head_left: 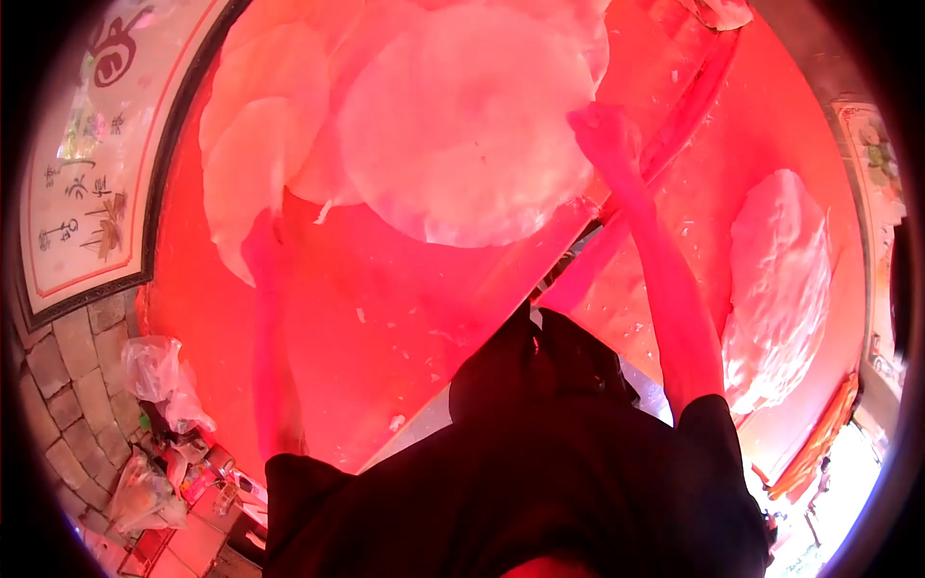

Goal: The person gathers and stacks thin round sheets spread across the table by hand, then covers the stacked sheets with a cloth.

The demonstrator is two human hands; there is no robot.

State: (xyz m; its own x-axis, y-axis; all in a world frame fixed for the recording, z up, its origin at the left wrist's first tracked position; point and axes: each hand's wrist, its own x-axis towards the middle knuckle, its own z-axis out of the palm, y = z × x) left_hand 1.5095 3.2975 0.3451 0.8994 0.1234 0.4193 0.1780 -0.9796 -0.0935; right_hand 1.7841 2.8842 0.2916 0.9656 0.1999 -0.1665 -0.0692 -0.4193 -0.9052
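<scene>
Strong red light tints the whole scene. A large, thin, round pale sheet (462, 125), like a flat dough or pancake sheet, lies on the red surface (366, 308). More such sheets overlap to its left, including a narrower one (252, 154) that tapers downward. My left hand (265, 241) is closed at the lower edge of that narrower sheet; its fingertips are blurred. At the big sheet's right edge, my right hand (607, 140) is closed in a pinch, its fingers touching the rim.
Another pale, wrinkled sheet (780, 289) lies to the right. Small scraps are scattered on the surface, which has a gap (568, 260) near my body. A framed panel with writing (87, 173) stands left, above plastic bags (154, 371) on the tiled floor.
</scene>
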